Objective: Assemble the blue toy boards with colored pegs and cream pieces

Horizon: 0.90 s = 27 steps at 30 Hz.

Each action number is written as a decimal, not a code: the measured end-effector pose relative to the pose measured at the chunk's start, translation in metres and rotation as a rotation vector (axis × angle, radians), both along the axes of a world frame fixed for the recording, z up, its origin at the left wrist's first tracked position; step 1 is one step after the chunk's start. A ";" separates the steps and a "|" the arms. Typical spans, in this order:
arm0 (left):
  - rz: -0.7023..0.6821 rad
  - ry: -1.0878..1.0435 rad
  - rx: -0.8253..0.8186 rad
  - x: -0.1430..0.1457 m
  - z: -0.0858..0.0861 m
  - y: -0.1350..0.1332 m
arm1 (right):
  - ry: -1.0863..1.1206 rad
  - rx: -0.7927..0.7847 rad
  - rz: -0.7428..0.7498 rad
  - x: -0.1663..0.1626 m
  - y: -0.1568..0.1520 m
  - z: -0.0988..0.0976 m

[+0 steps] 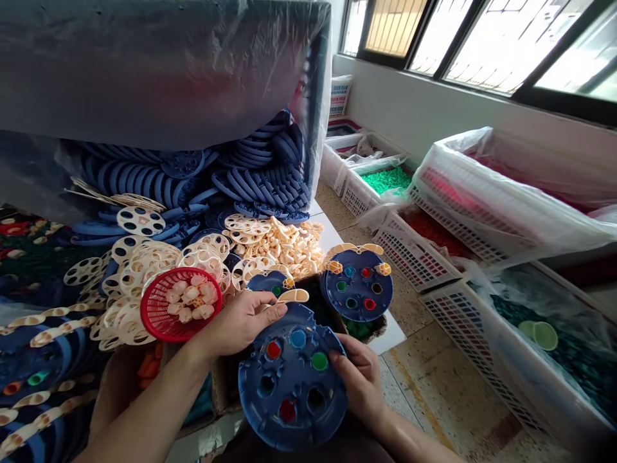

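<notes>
My right hand (359, 366) grips the right edge of a round blue plastic disc (303, 386), held tilted in front of me. Coloured round inserts, red, blue and green among them, show in its holes. At the disc's upper left edge, my left hand (253, 325) is closed on a curved cream plastic piece (294, 296). Just beyond lies a similar blue disc (263, 281), partly hidden by my left hand. To the right, a stack of blue discs (359, 299) carries cream pieces on top and yellow patterned pieces at its sides.
A red basket (149, 315) of pale small parts sits among cream perforated discs (128, 276). Behind are a heap of cream pieces (294, 247) and stacked blue discs (260, 183) under plastic sheeting. White crates (486, 347) line the floor at right. Assembled discs (43, 360) stand at left.
</notes>
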<state>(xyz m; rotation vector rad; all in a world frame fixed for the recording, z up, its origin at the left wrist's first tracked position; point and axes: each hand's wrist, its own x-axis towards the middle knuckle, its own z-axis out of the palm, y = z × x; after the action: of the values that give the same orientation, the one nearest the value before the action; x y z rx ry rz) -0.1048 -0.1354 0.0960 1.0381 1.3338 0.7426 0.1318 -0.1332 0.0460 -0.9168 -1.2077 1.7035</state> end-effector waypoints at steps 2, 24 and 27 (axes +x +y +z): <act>0.051 0.006 0.018 0.004 0.006 -0.002 | -0.013 0.026 -0.004 0.001 0.002 -0.003; 0.468 1.303 0.336 -0.126 -0.117 -0.033 | -0.288 0.285 -0.112 0.002 0.006 -0.003; 0.543 1.278 0.373 -0.125 -0.110 -0.033 | -0.252 0.253 -0.071 0.001 0.003 -0.005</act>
<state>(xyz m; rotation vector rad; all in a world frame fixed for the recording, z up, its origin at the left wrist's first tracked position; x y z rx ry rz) -0.2303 -0.1688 -0.0145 1.5635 2.7189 0.7320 0.1331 -0.1298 0.0405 -1.0240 -1.4991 1.3699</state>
